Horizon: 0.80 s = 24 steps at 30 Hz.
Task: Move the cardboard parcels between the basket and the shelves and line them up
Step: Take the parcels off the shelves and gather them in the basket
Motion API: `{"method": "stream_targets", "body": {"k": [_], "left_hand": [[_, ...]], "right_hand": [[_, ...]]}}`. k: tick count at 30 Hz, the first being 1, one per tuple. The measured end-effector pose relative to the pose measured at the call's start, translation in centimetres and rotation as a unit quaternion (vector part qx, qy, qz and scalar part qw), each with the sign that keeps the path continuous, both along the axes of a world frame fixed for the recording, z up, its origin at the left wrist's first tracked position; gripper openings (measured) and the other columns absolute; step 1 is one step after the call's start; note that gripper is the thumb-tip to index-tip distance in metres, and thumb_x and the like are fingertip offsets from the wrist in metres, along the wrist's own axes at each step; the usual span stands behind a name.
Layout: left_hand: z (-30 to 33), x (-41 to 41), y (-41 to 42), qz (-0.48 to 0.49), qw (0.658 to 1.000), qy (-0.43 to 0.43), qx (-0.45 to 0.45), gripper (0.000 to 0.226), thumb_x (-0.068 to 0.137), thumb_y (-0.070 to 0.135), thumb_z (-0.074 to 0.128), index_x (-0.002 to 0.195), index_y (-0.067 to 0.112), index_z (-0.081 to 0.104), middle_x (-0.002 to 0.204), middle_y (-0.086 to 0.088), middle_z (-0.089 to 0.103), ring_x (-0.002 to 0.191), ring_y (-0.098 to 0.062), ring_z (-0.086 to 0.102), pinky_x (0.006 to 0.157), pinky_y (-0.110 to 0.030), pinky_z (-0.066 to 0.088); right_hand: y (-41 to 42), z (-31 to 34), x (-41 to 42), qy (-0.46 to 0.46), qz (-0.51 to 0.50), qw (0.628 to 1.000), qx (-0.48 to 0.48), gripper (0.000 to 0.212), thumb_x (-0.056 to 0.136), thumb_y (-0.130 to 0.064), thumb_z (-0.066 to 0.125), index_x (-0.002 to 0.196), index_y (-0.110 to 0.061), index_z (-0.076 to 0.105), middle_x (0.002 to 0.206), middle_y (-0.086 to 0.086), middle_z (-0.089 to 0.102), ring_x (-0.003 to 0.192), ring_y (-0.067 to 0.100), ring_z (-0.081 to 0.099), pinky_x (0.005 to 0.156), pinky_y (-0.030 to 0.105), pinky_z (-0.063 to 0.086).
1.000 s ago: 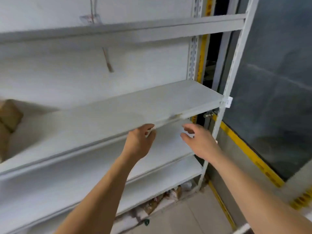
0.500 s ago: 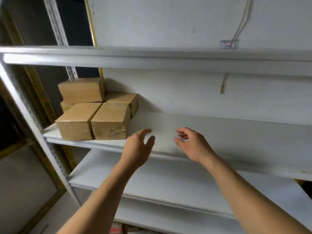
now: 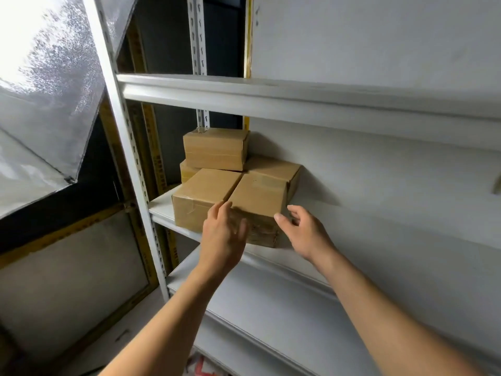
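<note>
Several brown cardboard parcels sit at the left end of a white shelf (image 3: 379, 221). Two stand side by side at the front: the front right parcel (image 3: 259, 198) and the front left parcel (image 3: 200, 196). Behind them lies another parcel (image 3: 273, 166), and one parcel (image 3: 215, 147) is stacked on a mostly hidden one at the back left. My left hand (image 3: 223, 237) reaches in front of the front right parcel with fingers spread and holds nothing. My right hand (image 3: 303, 232) hovers by that parcel's right front corner, fingers loosely bent. No basket is in view.
The white shelving has an upper shelf (image 3: 298, 96) and lower shelves (image 3: 298, 308) below my arms. A perforated white upright (image 3: 127, 147) stands at the left. A grey translucent sheet (image 3: 40, 104) hangs at upper left. White wall lies behind the shelves.
The view has swung left from the bare right end of the shelves to the parcels. Both hands have moved left and closer, now at the front right parcel.
</note>
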<state>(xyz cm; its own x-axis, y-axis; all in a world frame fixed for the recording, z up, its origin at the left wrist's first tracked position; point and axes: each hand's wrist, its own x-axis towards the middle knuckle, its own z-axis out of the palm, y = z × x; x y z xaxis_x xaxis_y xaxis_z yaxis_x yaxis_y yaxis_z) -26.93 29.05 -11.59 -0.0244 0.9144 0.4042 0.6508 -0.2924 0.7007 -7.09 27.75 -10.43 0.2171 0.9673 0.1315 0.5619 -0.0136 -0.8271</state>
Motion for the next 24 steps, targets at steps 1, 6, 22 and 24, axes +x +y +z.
{"method": "stream_targets", "body": {"k": [1, 6, 22, 24], "left_hand": [[-0.2, 0.2, 0.2, 0.006, 1.0, 0.002, 0.001, 0.063, 0.101, 0.037, 0.064, 0.155, 0.014, 0.042, 0.159, -0.008, 0.042, 0.14, -0.028, 0.045, 0.116, -0.042, 0.04], [-1.2, 1.3, 0.8, 0.025, 1.0, 0.015, 0.006, 0.068, 0.098, 0.042, 0.067, 0.155, 0.019, 0.038, 0.161, -0.005, 0.032, 0.141, -0.027, 0.037, 0.118, -0.043, 0.038], [-0.2, 5.1, 2.6, -0.006, 0.983, -0.141, -0.115, 0.052, 0.107, 0.054, 0.045, 0.146, 0.019, 0.049, 0.137, -0.007, 0.063, 0.106, -0.018, 0.06, 0.091, -0.034, 0.058], [-0.4, 4.9, 2.3, -0.006, 0.982, -0.155, -0.106, 0.05, 0.106, 0.051, 0.05, 0.146, 0.022, 0.05, 0.134, -0.005, 0.065, 0.106, -0.019, 0.063, 0.091, -0.036, 0.06]], "right_hand": [[0.7, -0.1, -0.1, 0.007, 0.003, 1.0, -0.007, 0.071, 0.098, -0.061, 0.061, 0.157, -0.025, 0.044, 0.158, 0.004, 0.05, 0.139, 0.023, 0.053, 0.107, 0.035, 0.045], [2.9, -0.5, 0.7, 0.044, -0.002, 0.999, -0.02, 0.076, 0.098, -0.064, 0.058, 0.159, -0.021, 0.041, 0.16, 0.006, 0.049, 0.142, 0.025, 0.05, 0.108, 0.035, 0.042], [5.9, -2.5, 4.4, 0.19, 0.053, 0.976, -0.089, 0.108, 0.06, -0.093, 0.065, 0.14, -0.019, 0.063, 0.132, -0.003, 0.071, 0.122, 0.019, 0.066, 0.113, 0.044, 0.049], [5.5, -2.5, 4.4, 0.218, 0.067, 0.972, -0.066, 0.09, 0.068, -0.081, 0.068, 0.133, -0.02, 0.068, 0.123, -0.005, 0.076, 0.117, 0.018, 0.07, 0.111, 0.046, 0.052]]}}
